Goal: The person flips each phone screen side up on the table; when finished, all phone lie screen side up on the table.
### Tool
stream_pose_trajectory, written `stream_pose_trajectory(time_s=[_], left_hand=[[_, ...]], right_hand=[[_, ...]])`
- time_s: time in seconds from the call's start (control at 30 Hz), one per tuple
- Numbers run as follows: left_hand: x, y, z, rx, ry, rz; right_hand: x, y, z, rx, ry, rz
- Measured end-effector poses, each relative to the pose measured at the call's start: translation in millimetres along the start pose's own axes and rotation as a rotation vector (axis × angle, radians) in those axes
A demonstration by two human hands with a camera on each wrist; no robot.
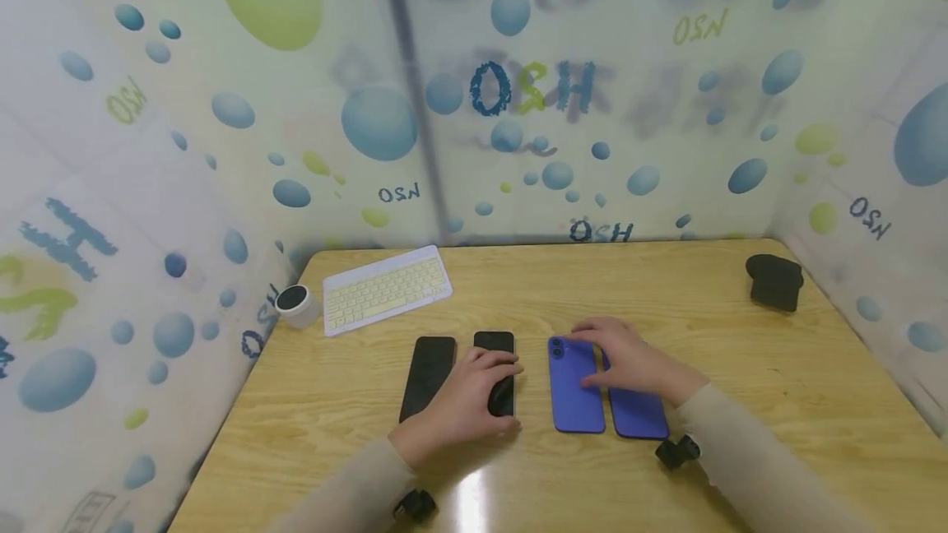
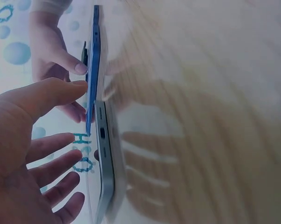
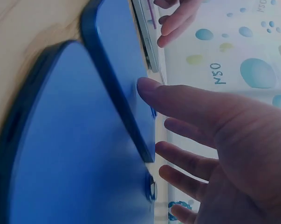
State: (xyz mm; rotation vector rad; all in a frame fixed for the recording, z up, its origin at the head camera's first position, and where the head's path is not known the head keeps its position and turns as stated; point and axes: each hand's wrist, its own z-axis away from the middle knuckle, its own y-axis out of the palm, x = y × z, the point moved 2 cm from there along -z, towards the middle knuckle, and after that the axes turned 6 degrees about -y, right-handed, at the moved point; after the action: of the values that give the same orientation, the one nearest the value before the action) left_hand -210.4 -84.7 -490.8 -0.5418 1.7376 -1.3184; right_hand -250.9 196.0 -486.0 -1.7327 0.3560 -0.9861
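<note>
Four phones would be several; they lie flat in a row on the wooden table. My left hand (image 1: pixel 470 393) hovers with loosely bent, spread fingers over a black-faced phone (image 1: pixel 494 341) with a silvery edge (image 2: pixel 105 163). Another black phone (image 1: pixel 428 368) lies just left of it, partly behind that hand. My right hand (image 1: pixel 625 359) is over two blue phones, backs up. Its thumb is at the left blue phone (image 1: pixel 573 397); whether it touches cannot be told. The right blue phone (image 3: pixel 75 154) lies beneath the hand, its upper part hidden in the head view (image 1: pixel 638 416).
A white keyboard (image 1: pixel 385 290) lies at the back left, beside a small white round object (image 1: pixel 298 309) with a black top. At the back right sits a dark object (image 1: pixel 774 282). A patterned wall (image 1: pixel 652 212) stands behind the table (image 1: pixel 726 344).
</note>
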Motion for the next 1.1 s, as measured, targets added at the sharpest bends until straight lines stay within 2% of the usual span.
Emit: stream_pose_trajectory(time_s=[0.33,0.6,0.77,0.97,1.1], left_hand=[[-15.9,6.4,-14.2,0.034,0.019,-0.062],[-22.3,12.2,-24.6,0.057,0.007,0.007],[-27.4,13.2,-31.2,0.074,-0.006,0.016],[-32.8,18.1,-36.1,0.108,-0.027,-0.025],[-36.0,20.2,-37.0,0.094,-0.038,-0.07]], right_hand=[[-8,-2,13.0,0.029,0.045,0.001],[-12,-5,18.0,0.04,0.043,-0.001],[-12,-6,17.5,0.044,0.036,0.0],[-12,-7,17.7,0.045,0.039,0.0],[-11,-7,18.0,0.042,0.043,-0.011]])
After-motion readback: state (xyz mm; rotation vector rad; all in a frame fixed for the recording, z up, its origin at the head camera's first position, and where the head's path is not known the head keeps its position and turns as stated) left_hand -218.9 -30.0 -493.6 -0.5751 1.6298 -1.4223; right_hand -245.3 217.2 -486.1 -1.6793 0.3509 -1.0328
